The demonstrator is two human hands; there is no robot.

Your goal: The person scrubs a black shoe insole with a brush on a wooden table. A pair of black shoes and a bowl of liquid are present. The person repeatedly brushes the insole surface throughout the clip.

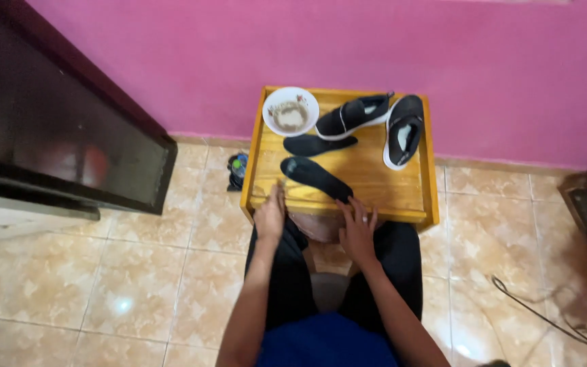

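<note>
The person sits in front of a small wooden surface (pixel 402 194). The left hand (pixel 270 216) rests on its near edge, fingers pressed together and empty. The right hand (pixel 357 231) lies with fingers slightly spread, the tips touching the near end of a black insole (pixel 315 178). I judge the insole is best taken by its end with thumb and fingers, so it does not bend.

A second insole (pixel 318 144) lies behind it, between a white bowl (pixel 291 111) and two black shoes (pixel 353 115) (pixel 403 130). No package, label or sign is visible; only a small dark object (pixel 238 166) on the floor, too small to tell.
</note>
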